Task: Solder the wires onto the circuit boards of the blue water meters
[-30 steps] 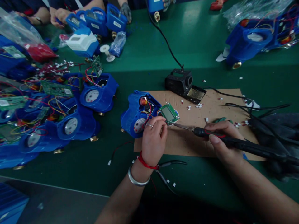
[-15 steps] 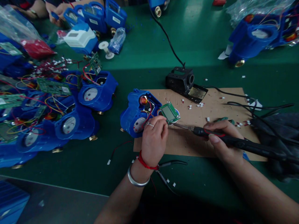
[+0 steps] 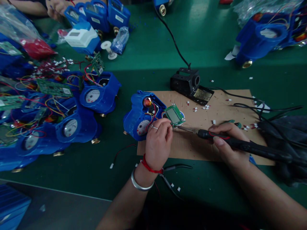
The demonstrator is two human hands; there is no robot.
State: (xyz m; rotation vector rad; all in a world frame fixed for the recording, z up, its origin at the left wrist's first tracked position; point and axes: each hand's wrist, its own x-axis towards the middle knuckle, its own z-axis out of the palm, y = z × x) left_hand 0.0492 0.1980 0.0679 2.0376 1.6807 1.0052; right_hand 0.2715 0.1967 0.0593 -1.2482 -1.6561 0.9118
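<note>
Blue meter housing [image 3: 131, 115] lies just beyond your left hand [image 3: 158, 142], fingers bunched, hold hidden; right of the housing, your right hand [image 3: 235, 155] grips the soldering iron [image 3: 259, 150], tip at the circuit board [image 3: 173, 115] beside your left fingertips.

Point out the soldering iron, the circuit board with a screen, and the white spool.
Soldering iron [image 3: 249, 147]: head view, on its black handle.
Circuit board [image 3: 173, 115]: head view, on its screen.
White spool [image 3: 109, 51]: head view, on its middle stem.

A soldering iron [image 3: 257, 148] and clustered blue meters [image 3: 83, 131] show a workshop.
</note>
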